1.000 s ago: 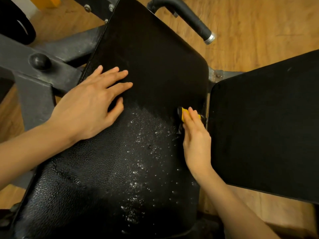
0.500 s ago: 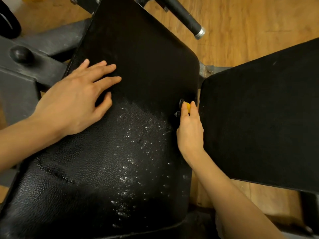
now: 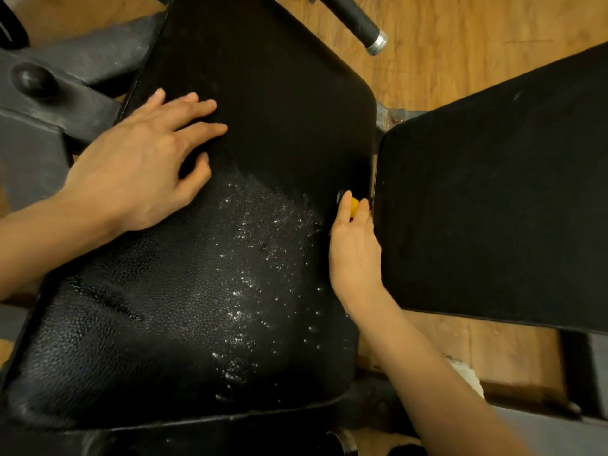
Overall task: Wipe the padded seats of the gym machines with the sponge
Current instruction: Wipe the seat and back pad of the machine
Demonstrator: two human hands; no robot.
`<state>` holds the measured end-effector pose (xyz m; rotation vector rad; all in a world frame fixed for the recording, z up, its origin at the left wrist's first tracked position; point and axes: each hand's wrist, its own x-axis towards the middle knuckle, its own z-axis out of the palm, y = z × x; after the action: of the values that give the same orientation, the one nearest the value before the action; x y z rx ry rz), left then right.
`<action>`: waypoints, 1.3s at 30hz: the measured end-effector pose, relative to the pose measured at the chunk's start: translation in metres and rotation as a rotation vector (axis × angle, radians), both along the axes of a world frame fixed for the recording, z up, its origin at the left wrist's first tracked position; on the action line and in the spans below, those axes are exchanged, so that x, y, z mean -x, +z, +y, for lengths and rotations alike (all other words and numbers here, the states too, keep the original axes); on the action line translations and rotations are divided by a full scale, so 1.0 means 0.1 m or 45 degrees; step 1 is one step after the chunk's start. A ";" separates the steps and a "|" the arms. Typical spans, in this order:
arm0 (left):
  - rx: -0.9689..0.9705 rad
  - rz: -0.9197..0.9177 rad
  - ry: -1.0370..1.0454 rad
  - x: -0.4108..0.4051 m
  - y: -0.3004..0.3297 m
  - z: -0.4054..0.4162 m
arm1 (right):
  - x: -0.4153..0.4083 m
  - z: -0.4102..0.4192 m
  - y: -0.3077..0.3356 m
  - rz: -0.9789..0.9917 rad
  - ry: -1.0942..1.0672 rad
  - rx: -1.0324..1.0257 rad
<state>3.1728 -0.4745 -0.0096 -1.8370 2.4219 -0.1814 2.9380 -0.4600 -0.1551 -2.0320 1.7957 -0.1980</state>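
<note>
A large black padded seat [image 3: 263, 103] fills the middle of the view, its lower half wet and flecked with white foam. My left hand [image 3: 144, 162] rests flat on the pad's left side, fingers spread. At the pad's right edge my right hand [image 3: 353, 248] grips a yellow sponge [image 3: 354, 205]; only a small yellow tip shows between the fingers, down in the gap between the two pads. A second black pad [image 3: 500, 199] lies to the right, dry-looking.
Grey metal frame [image 3: 36, 126] with a round black knob [image 3: 31, 81] stands at the left. A black handle bar with a silver end cap [image 3: 376, 44] juts over the wooden floor [image 3: 460, 37] at the top. More frame and floor show bottom right.
My right hand has slid the sponge further into the gap at the pad's right edge, so less yellow shows. My left hand stays flat on the pad.
</note>
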 end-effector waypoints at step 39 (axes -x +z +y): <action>0.039 -0.019 -0.001 0.03 0.00 0.01 | -0.74 0.35 0.50 -1.280 0.053 0.177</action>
<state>3.1701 -0.4736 -0.0095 -1.8405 2.4233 -0.2323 3.0116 -0.4251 -0.1053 -1.5627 1.0993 -1.1205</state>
